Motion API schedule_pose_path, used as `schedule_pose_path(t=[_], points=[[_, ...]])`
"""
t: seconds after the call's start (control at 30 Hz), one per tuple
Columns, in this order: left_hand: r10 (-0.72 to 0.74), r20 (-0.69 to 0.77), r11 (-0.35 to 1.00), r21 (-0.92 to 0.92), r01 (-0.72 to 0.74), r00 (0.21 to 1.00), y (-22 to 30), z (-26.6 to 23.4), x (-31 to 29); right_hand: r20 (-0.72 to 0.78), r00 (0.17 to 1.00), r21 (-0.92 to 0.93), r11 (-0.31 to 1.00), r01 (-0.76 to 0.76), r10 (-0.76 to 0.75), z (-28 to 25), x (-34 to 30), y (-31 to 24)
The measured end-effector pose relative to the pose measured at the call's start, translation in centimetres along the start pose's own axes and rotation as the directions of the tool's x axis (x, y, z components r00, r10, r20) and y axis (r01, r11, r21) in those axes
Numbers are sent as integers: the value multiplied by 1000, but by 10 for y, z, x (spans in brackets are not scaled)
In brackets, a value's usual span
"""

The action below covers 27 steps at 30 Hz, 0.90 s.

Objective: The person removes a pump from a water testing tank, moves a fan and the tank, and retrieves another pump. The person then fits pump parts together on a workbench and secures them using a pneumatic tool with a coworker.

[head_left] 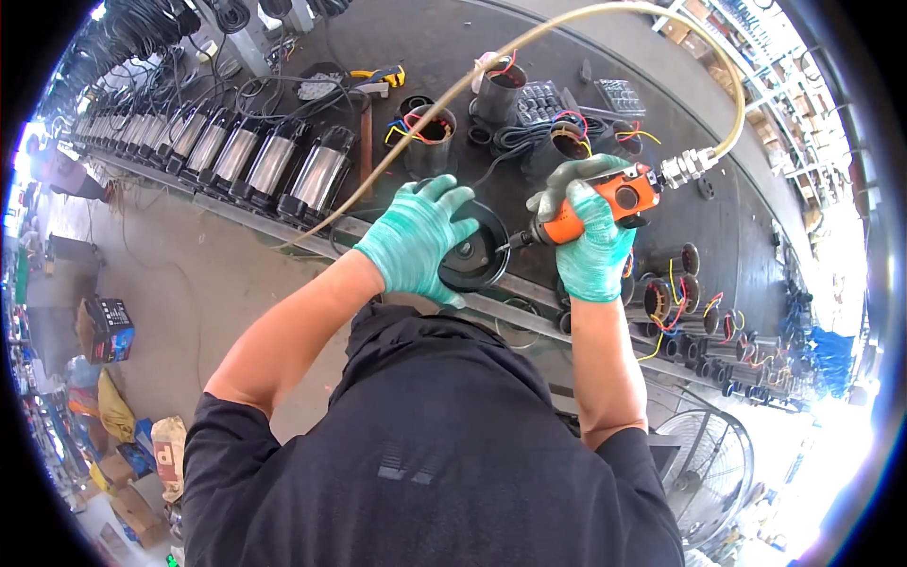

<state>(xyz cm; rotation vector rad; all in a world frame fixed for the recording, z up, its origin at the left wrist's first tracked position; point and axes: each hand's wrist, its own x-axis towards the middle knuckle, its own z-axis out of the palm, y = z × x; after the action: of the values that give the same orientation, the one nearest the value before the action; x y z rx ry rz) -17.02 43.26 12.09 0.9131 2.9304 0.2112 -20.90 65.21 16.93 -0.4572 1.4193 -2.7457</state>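
Slippage looks the likeliest trouble in the head view: the thin bit (504, 248) of your orange air tool (614, 187) sits at the right side of the black round cup (480, 253), so a sideways push could make it skid toward your left hand (420, 236). That hand lies over the cup's left side, fingers spread; whether its grip is clamped there or merely resting, I cannot tell. If it only rests, the cup could twist under the tool. Your right hand's (597, 250) grip is clamped round the tool's body. The pale hose (736, 94) arcs back over the bench (416, 38) and runs near your left hand, so a snag might tug the bit off line.

The tool is right of the cup, by the bench's near edge. Its long axis slants from the hose fitting (690, 168) at upper right to the bit, pointing left and slightly toward you. The cup's hollow faces up at you.
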Motion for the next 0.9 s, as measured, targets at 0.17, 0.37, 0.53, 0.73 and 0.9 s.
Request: schedule_pose_path(t=[0.17, 0.37, 0.53, 0.73, 0.9], points=[[-263, -164, 960, -139, 242, 951, 4, 9, 1, -84, 995, -128, 991, 43, -54, -1, 1, 1], [-269, -198, 958, -155, 241, 942, 3, 27, -19, 4, 995, -113, 988, 101, -101, -2, -5, 5], [-263, -66, 963, -81, 258, 962, 33, 7, -16, 30, 996, -95, 992, 83, -80, 10, -14, 11], [-247, -107, 967, -86, 238, 963, 56, 14, -6, -28, 999, -341, 940, 24, -35, 7, -23, 11], [-255, -120, 966, -78, 247, 959, 56, 12, -6, -72, 993, -248, 966, 72, -92, -4, -32, 4]])
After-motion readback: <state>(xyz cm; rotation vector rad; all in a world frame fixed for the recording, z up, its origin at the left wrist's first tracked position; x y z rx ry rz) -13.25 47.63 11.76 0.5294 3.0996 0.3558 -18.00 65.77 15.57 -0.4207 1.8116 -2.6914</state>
